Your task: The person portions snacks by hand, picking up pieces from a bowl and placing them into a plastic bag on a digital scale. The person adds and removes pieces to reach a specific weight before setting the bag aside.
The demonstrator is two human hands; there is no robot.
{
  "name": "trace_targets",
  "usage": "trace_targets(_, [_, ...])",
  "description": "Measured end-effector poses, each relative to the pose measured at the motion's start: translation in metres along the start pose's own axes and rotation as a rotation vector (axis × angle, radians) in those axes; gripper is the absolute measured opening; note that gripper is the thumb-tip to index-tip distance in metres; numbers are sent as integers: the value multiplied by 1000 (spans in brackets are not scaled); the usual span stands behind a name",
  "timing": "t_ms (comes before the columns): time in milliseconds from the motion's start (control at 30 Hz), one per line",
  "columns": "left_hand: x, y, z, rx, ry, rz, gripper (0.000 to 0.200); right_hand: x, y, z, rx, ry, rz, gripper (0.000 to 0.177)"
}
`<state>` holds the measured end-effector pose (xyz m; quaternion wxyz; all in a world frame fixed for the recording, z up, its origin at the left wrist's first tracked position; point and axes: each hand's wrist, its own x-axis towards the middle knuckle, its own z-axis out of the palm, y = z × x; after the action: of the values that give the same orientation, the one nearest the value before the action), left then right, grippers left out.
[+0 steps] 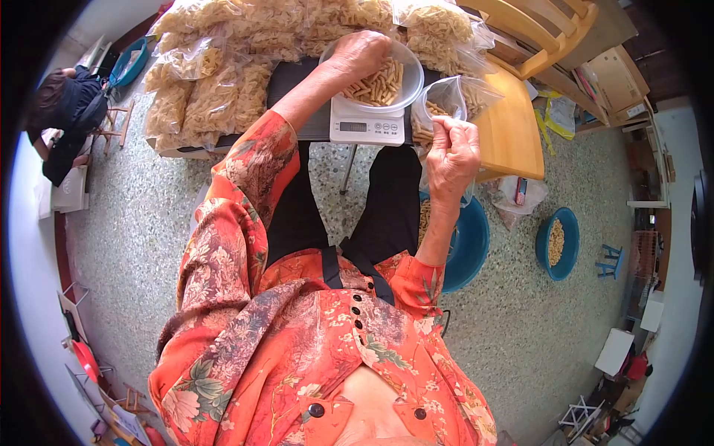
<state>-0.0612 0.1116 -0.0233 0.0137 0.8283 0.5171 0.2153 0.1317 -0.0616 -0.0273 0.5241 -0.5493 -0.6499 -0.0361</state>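
Short tan sticks (pixel 381 91) lie in a clear bowl (pixel 415 78) on the white scale (pixel 342 137). Display (pixel 353 127) lit grey; digits too small for me to read.

Left hand (pixel 363 53) reaches over the bowl's rim, above the sticks. Fingertips hidden from my view; I cannot tell whether they grasp any.

Right hand (pixel 452 152) pinches the near edge of a clear bag (pixel 446 91) between thumb and fingers. Similar sticks inside, partly blurred by creased plastic. Bag sits just beside the bowl, near the wooden chair (pixel 513 123).

Filled bags (pixel 223 100) stacked left of the bowl, some cut off at the top. Blue tub (pixel 471 245) below the right hand, partly covered by forearm and sleeve; contents mostly hidden.
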Motion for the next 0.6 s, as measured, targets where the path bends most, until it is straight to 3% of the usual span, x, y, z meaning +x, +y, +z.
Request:
trace_targets(267, [-4, -5, 3, -26, 27, 49, 11, 0, -1, 1, -9, -17, 7, 10])
trace_targets(333, [-10, -5, -1, -43, 171, 108, 13, 0, 1, 2, -12, -16, -10, 10])
trace_targets(467, [-19, -3, -12, -237, 239, 52, 12, -2, 2, 3, -2, -20, -4, 10])
trace_targets(533, [-27, 5, -28, -1040, -73, -339, 11, -2, 3, 5, 8, -31, 14, 10])
trace_targets(567, [-30, 7, -27, -1465, -132, -439, 11, -2, 4, 6, 9, -29, 15, 10])
trace_targets(600, [-33, 9, -25, -1463, -133, -437, 11, -3, 4, 7, 10, -31, 17, 10])
